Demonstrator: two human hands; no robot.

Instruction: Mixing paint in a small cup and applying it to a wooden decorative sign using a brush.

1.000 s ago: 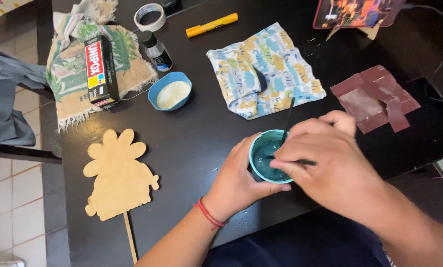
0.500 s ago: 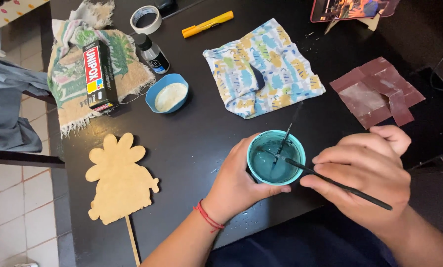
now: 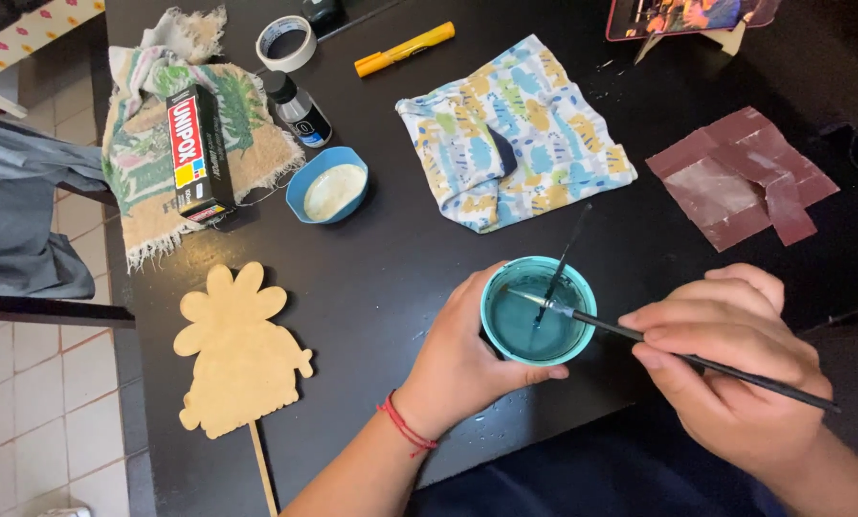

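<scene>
Two hands meet at the small round teal cup of blue-green paint, which sits on the black table near its front edge: your left hand wraps around the cup's side, grasping it, while your right hand pinches a thin black-handled paintbrush whose tip dips into the paint (a second thin brush leans inside the cup too). Left of you lies a flat wooden flower-topped cutout on a stick, and beyond the cup a patterned folded cloth.
</scene>
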